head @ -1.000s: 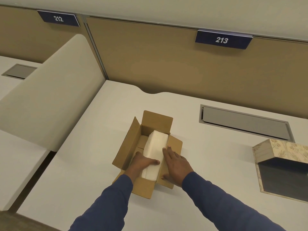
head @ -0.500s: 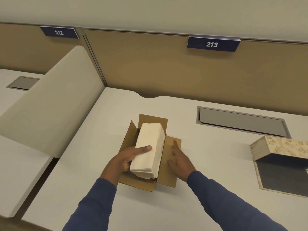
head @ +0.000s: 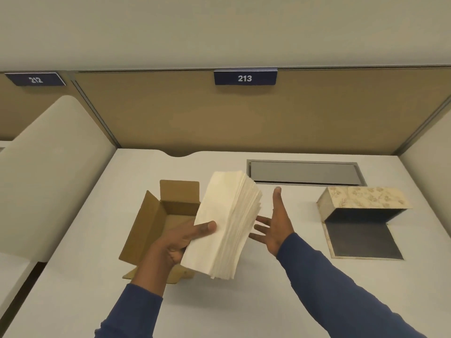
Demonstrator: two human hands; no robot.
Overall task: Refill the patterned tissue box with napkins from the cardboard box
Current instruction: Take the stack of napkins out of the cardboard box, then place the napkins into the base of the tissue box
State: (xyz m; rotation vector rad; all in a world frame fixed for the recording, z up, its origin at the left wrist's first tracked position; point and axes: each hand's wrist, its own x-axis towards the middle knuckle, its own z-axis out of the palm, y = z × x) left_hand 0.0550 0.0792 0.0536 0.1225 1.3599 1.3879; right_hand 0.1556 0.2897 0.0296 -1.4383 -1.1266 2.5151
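Note:
My left hand (head: 179, 242) grips a thick stack of white napkins (head: 225, 223) from below and the left, with the thumb on top. The stack hangs in the air just right of the open cardboard box (head: 156, 223), whose visible inside holds nothing. To the right of the stack, my right hand (head: 274, 224) is open, palm facing the napkins, with a small gap between them. The patterned tissue box (head: 361, 198) lies on its side at the right of the desk, its dark inside showing and its flap (head: 361, 241) folded flat on the desk.
A grey cable hatch (head: 305, 172) is set into the white desk (head: 244, 301) behind my hands. A tan partition (head: 244, 118) with a "213" sign closes the back. A cream divider (head: 48, 167) stands on the left, another at the far right.
My left hand has lifted the napkin stack out of the cardboard box and carried it up and to the right. My right hand left the box flap and opened beside the stack.

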